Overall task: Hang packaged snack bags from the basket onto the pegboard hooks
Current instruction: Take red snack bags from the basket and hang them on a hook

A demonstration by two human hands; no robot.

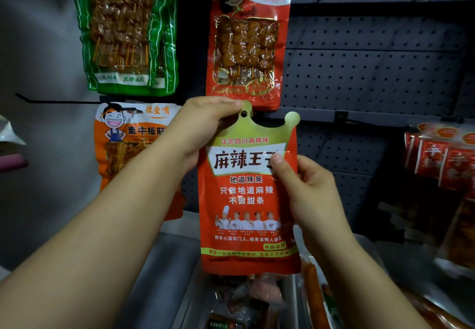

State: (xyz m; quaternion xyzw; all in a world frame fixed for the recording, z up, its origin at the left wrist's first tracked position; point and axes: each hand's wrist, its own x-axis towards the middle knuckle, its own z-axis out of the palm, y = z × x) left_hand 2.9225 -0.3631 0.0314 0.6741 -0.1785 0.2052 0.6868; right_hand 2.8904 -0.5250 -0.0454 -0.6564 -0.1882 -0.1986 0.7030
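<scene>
I hold a red snack bag (246,200) with a gold crown-shaped top upright in front of the dark pegboard (372,66). My left hand (203,128) pinches its top left corner beside the hang hole. Around the bag's right edge at mid-height my right hand (305,190) grips, thumb on the front. Below, the basket (164,277) holds more packets. Three bags hang on hooks: a green one (126,33) upper left, a red skewer bag (246,46) directly above the held bag, and an orange one (128,143) behind my left forearm.
A bare black hook (59,101) juts out at the left, above the orange bag. Red packets (442,161) hang at the right edge. Hooks at the top right of the pegboard stand bare. A grey wall lies to the left.
</scene>
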